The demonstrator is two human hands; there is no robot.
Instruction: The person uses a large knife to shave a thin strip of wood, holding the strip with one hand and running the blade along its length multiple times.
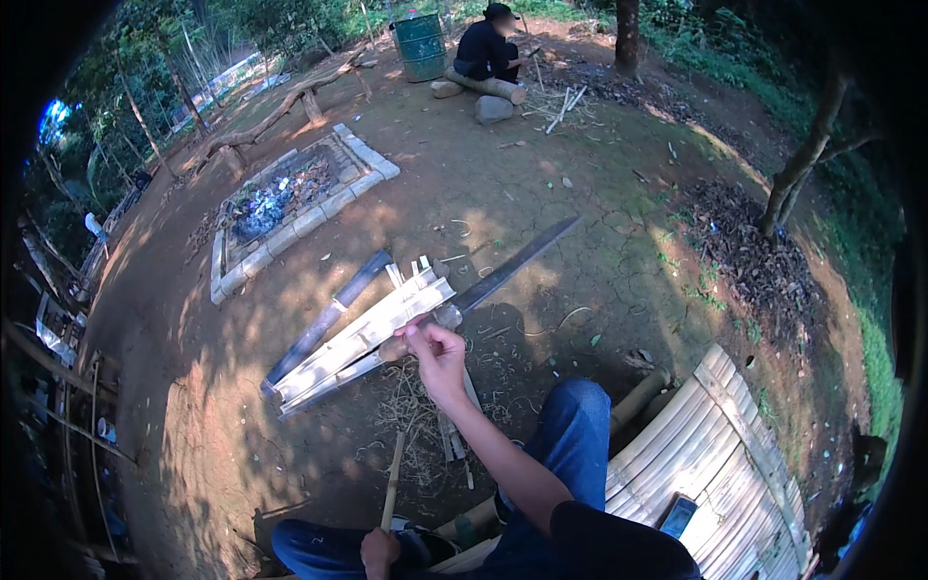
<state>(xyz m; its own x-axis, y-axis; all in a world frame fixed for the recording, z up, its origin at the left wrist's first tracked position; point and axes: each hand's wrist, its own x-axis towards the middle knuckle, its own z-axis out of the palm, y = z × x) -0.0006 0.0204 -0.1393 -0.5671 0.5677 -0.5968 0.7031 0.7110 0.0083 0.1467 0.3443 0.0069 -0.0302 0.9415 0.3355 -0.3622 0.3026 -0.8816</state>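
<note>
My left hand (379,553), low near my knee, is closed around a thin bamboo stick (393,474) that points away from me. My right hand (441,362) reaches forward with thumb and forefinger pinched together, over the handle of a machete (517,263). Whether the fingers touch the handle, or hold something small, cannot be made out. The machete's dark blade points away to the right. Beside its handle lie pale split bamboo pieces (358,332), and a dark sheath (340,302) lies to their left. Thin shavings (411,398) cover the ground below the hand.
A bamboo-slat bench (667,454) at my right carries a phone (679,515). Farther off is a brick-edged fire pit (280,242) with ash. A person (483,48) sits on a log (493,89) by a green barrel (420,48). A forked tree (807,159) stands at right.
</note>
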